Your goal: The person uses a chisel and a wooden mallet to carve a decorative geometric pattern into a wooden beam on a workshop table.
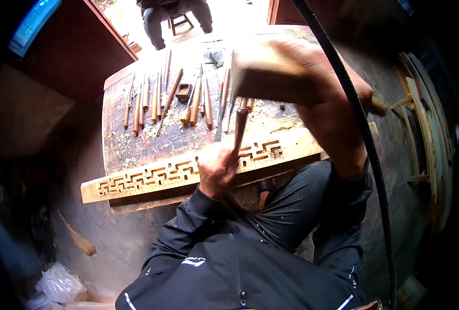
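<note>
My left hand [216, 169] is closed around a chisel [241, 126], held nearly upright over a long pale wooden board [299, 147]. A geometric fretwork pattern is cut into this board, which lies along the near edge of the workbench [117, 142]. The chisel's cutting tip is hidden behind my left hand. Above and to the right, my right hand [343, 93] grips a wooden mallet [278, 82], blurred by motion. The mallet's block is near the top of the chisel handle; whether they touch I cannot tell.
Several chisels and gouges [136, 116] lie across the bench among wood shavings, around a small box [184, 92]. Beyond it sits another person [160, 20]. A broom [80, 240] and plastic bags [59, 283] lie at left; wooden pieces [428, 119] lean at right. A black strap [361, 119] crosses the view.
</note>
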